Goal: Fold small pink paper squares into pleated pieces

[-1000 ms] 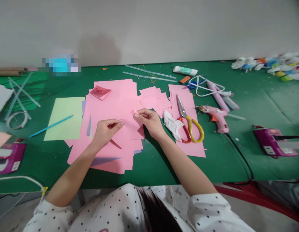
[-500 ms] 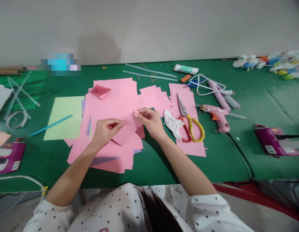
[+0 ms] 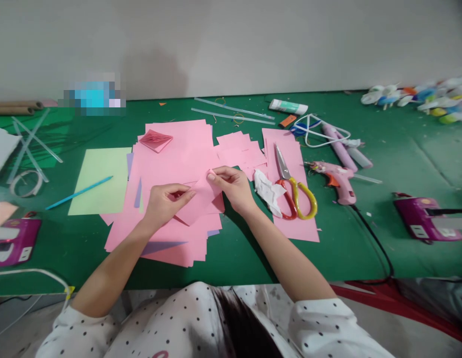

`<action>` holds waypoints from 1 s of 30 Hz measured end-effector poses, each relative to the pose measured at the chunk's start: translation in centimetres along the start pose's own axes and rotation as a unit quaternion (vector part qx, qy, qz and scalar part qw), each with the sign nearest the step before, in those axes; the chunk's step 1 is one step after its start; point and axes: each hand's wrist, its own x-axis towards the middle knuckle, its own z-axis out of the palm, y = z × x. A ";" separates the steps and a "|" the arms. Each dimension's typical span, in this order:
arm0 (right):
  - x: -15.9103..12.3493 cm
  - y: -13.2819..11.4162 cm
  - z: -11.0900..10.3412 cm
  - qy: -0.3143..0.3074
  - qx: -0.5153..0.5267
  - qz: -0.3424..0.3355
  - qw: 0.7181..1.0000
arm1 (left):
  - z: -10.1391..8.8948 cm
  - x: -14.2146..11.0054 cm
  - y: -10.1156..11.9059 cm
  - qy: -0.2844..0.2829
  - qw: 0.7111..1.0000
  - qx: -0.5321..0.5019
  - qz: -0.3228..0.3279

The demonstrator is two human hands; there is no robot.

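A small piece of pink paper (image 3: 195, 203) is held between my two hands, above a stack of larger pink sheets (image 3: 171, 159). My left hand (image 3: 167, 201) pinches its left edge between thumb and fingers. At its upper right corner, my right hand (image 3: 232, 186) grips it with thumb and forefinger. A stack of folded pink paper (image 3: 156, 140) rests on the upper left of the sheets. Small cut pink pieces (image 3: 241, 151) lie just beyond my right hand.
Scissors (image 3: 286, 181) with red and yellow handles lie on pink sheets at right, beside crumpled white tissue (image 3: 267, 191). Further right are a pink glue gun (image 3: 337, 181) and a purple power strip (image 3: 424, 219). A blue pencil (image 3: 79, 192) crosses green paper (image 3: 104, 166) at left.
Almost nothing differs. Both hands keep their grip on the small pink paper, and the whole view has shifted very slightly.
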 end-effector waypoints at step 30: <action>-0.1 -0.3 0.0 -0.005 0.024 0.034 0.999 | -0.5 0.4 -0.6 -0.090 0.994 -0.041 -0.034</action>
